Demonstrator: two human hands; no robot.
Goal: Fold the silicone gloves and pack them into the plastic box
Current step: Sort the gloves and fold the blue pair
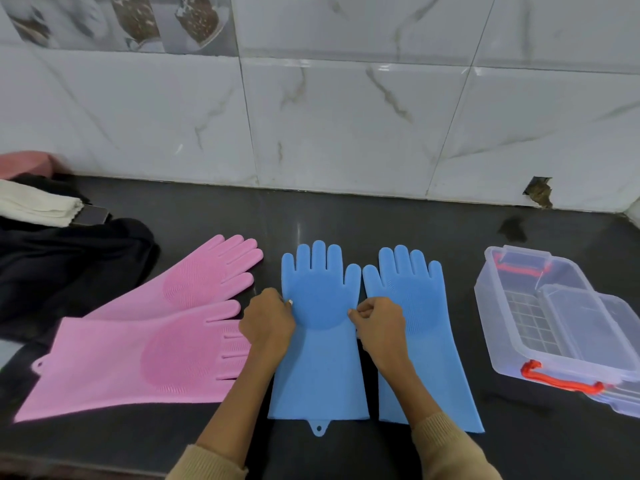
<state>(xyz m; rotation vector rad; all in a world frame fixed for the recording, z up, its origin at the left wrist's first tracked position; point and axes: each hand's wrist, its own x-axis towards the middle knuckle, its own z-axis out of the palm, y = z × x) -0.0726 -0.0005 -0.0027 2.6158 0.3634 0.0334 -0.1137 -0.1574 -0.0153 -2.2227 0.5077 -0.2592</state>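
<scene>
Two blue silicone gloves lie flat side by side on the dark counter, fingers pointing to the wall. My left hand (268, 320) pinches the left edge of the left blue glove (320, 341) near the palm. My right hand (379, 323) pinches its right edge, resting partly over the right blue glove (426, 306). Two pink gloves lie to the left: the far one (194, 278) slanted, the near one (138, 365) overlapping it. At the right stands a clear plastic box (498, 306) with red latches, its clear lid (588, 323) leaning on it.
A heap of dark cloth (69, 258) with a white folded towel (38, 202) sits at the far left, with a pink object (24, 162) behind it. A white marbled tile wall (346, 116) backs the counter (346, 216).
</scene>
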